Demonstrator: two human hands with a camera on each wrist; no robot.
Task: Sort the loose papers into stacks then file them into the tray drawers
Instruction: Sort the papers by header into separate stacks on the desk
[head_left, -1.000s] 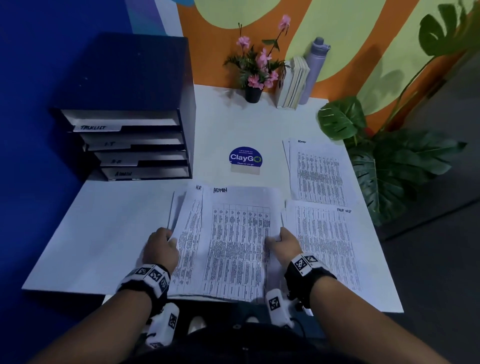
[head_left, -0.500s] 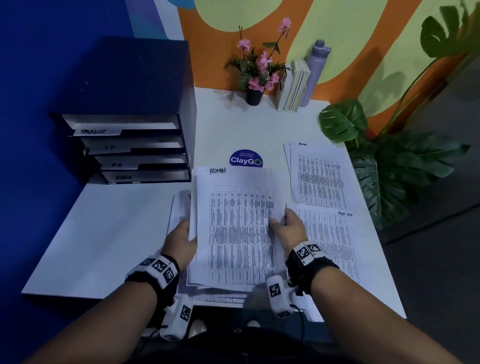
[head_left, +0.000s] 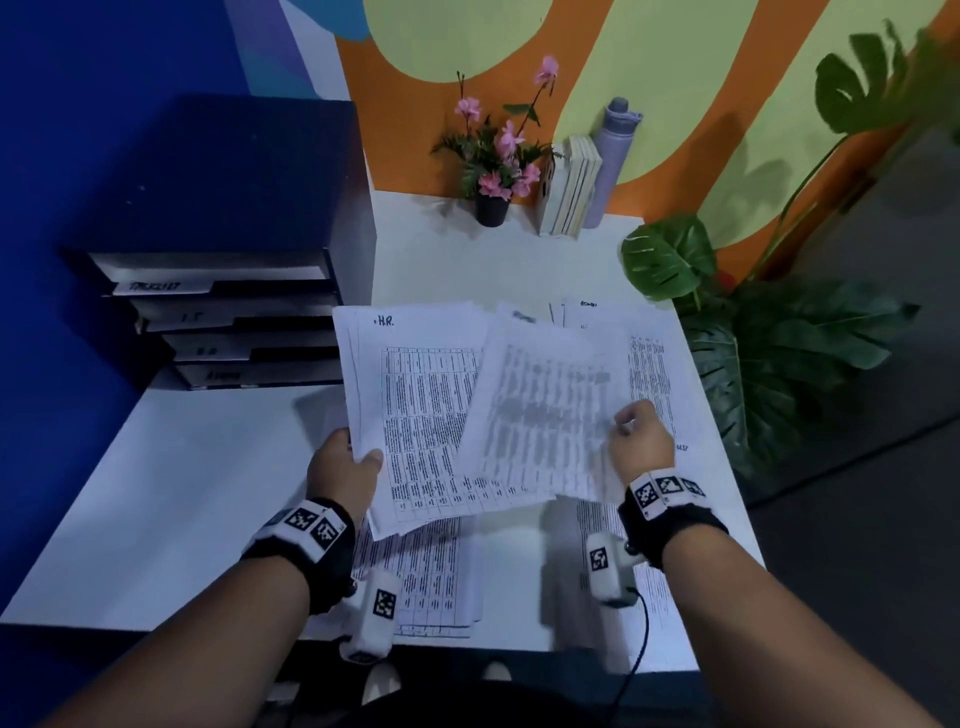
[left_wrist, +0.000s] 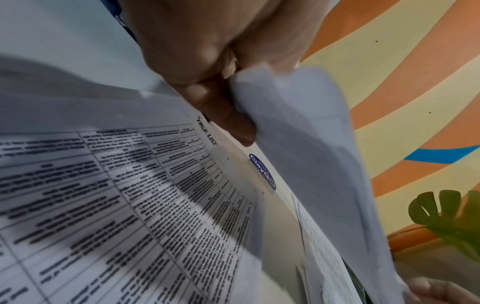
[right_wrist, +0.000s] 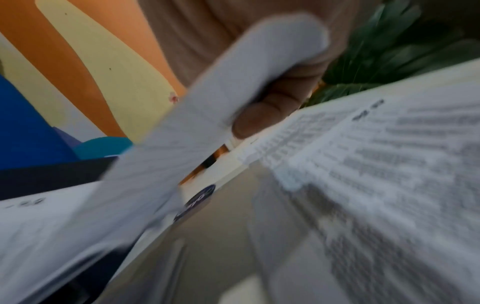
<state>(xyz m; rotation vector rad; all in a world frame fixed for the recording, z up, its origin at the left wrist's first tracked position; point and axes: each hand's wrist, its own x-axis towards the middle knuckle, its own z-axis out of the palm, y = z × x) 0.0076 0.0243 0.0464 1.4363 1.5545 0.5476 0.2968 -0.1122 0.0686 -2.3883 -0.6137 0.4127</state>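
My left hand (head_left: 363, 460) grips the lower left edge of a stack of printed papers headed "H.R." (head_left: 415, 384), held up above the table; in the left wrist view its fingers (left_wrist: 228, 115) pinch the paper's edge (left_wrist: 298, 144). My right hand (head_left: 626, 423) pinches a single printed sheet (head_left: 540, 415), blurred and tilted, which overlaps the stack's right side. The right wrist view shows the thumb (right_wrist: 259, 117) on that sheet (right_wrist: 207, 123). The black tray drawers (head_left: 234, 312) with labelled fronts stand at the back left.
A pile headed "ADMIN" (head_left: 647, 353) lies at the right, another pile (head_left: 613, 525) below my right wrist, and more sheets (head_left: 431, 577) at the front edge. A flower pot (head_left: 491, 208), books (head_left: 569, 187), a bottle (head_left: 613, 156) and a leafy plant (head_left: 779, 353) are behind and right.
The papers have been lifted off the table. My right hand has pulled the top "ADMIN" sheet away to the right, so the "H.R." page now tops the stack in my left hand.
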